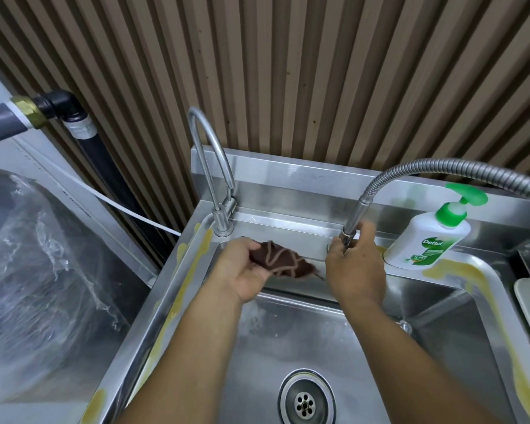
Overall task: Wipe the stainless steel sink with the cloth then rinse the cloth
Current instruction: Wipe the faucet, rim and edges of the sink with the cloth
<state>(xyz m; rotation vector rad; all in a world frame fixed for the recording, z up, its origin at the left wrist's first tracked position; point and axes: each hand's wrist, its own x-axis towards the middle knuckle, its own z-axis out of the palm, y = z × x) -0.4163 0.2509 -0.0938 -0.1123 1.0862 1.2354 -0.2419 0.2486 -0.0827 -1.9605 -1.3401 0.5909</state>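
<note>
Mid-frame, the left hand clutches the cloth, and the right hand grips the hose nozzle. It seems best to aim it onto the cloth, low inside the sink.

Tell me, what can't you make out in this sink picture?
All in the head view:
- Outlet of the hose nozzle: covered by the right hand, so I can't tell whether water is running.
- Where the hose starts: cut off by the right edge.
- Full extent of the cloth: partly bunched in the left hand.
- Small print on the soap bottle: too small to read.
</note>
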